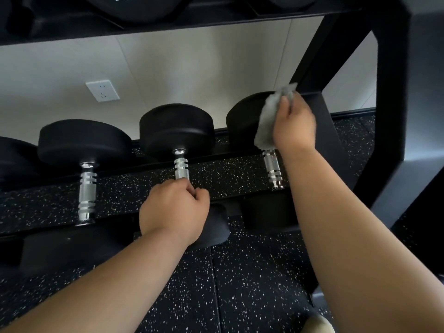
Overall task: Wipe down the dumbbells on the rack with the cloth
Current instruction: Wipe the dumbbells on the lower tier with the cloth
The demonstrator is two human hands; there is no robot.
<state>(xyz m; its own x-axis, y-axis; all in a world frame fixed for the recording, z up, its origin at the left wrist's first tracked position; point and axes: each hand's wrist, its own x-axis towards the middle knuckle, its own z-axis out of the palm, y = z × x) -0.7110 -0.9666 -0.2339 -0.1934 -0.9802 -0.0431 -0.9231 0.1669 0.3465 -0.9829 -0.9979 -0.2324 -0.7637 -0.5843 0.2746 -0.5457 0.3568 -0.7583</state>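
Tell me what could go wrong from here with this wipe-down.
The left hand grips the middle black dumbbell's silver handle; tugging could roll it off the black rack.
The right hand holds the grey cloth only on the rightmost black dumbbell's far head; its handle might get missed.

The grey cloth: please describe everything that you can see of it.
The cloth is grey, soft and fuzzy-looking, crumpled rather than flat. The right hand grips it and presses it against the far black head of the rightmost dumbbell. One corner sticks up above the hand; its lower edge reaches the steel handle.
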